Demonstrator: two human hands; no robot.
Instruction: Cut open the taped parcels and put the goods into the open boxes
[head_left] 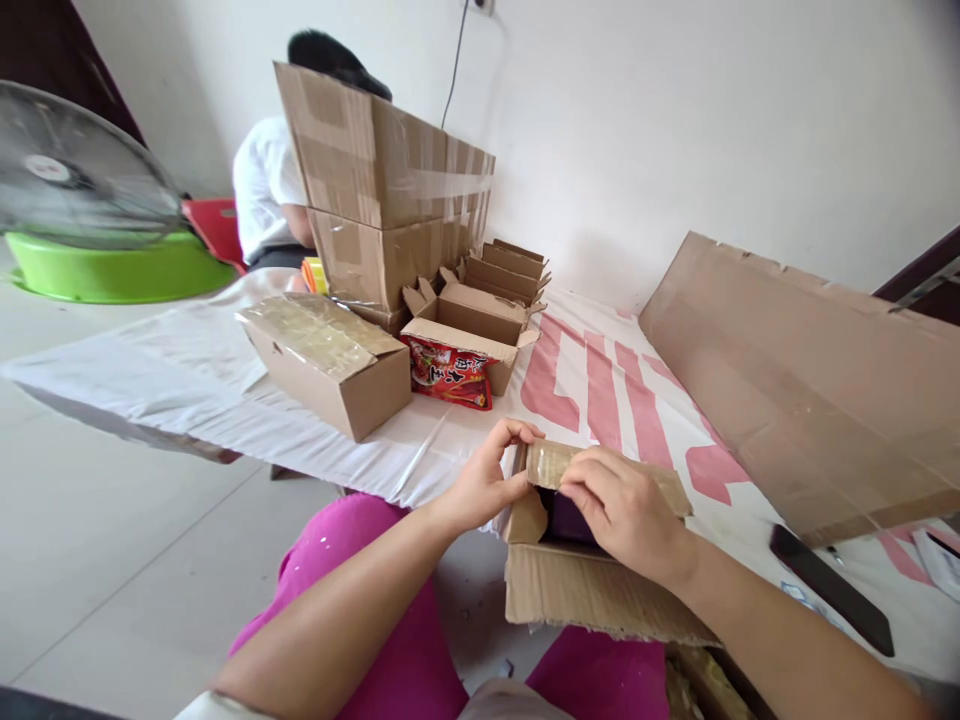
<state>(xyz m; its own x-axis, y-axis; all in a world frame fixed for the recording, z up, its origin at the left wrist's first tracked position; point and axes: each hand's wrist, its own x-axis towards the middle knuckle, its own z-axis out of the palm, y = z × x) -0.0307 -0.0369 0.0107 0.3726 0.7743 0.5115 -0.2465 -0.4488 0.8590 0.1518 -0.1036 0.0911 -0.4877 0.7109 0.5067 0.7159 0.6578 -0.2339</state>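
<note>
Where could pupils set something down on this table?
Cloth shows bare left of the taped box, and between the open boxes and cardboard sheet. Crowded: around the stacked cartons, open boxes, red packet, and the nearest box beneath the right hand.

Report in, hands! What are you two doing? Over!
Left hand holding open box. Right hand gripping its upper flap. Dark purple item inside, partly hidden by right hand.

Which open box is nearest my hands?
The box under your right hand, with dark purple showing inside; the other open boxes stand farther off, behind the red packet.
</note>
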